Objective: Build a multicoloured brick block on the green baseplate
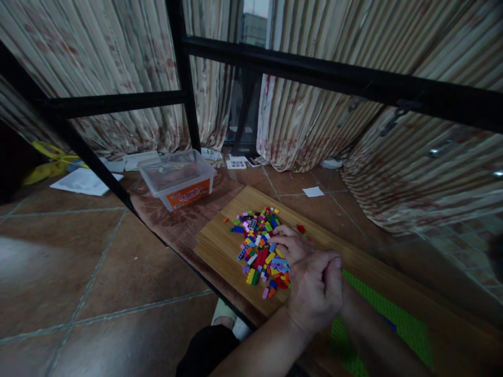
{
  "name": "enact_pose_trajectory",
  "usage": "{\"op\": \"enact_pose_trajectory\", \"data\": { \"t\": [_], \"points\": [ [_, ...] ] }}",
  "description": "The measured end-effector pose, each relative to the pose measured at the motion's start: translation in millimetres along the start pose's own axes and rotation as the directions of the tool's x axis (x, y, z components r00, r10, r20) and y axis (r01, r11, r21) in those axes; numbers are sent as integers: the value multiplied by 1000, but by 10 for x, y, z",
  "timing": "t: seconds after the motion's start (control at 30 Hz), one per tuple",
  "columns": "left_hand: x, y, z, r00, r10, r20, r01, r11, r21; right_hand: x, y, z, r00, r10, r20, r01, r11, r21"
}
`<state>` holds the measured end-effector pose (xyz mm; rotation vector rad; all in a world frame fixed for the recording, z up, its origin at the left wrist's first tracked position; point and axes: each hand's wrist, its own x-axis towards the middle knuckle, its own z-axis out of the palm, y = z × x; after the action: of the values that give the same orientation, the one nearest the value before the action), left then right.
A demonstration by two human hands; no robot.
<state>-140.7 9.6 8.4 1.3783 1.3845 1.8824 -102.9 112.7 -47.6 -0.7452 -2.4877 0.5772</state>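
A heap of small coloured bricks [257, 248] lies on a wooden board [216, 246]. My right hand [291, 245] rests at the right edge of the heap, its fingers bent down into the bricks and pressed together; what they pinch is hidden. My left hand [316, 293] hovers just in front of it, curled into a loose fist with the thumb against the fingers, and its contents do not show. A green studded baseplate [396, 317] lies on the board to the right, partly under my forearms.
A clear plastic box [177, 178] with an orange label stands behind the board on a brown mat. Black metal frame bars [184, 78] cross the view. Striped curtains [314, 120] hang behind. Papers [80, 182] lie on the tiled floor at left.
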Motion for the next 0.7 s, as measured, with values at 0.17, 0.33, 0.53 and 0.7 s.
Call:
{"op": "enact_pose_trajectory", "data": {
  "t": [0.17,0.33,0.53,0.7],
  "points": [
    [14,-47,-26,999,-31,30,32,999,-18,166,-41,25,986,-80,144,75,996,39],
    [60,-39,-104,999,-45,11,46,998,-49,3,-194,-245,1000,-21,-19,24,982,185],
    [66,-139,-91,980,-179,87,183,982,-41,-965,-1,-933,729,528,-436,-467,849,247],
    [-30,-269,153,895,-319,313,316,947,62,-1890,133,-1143,331,763,-556,-579,629,519]
  ]
}}
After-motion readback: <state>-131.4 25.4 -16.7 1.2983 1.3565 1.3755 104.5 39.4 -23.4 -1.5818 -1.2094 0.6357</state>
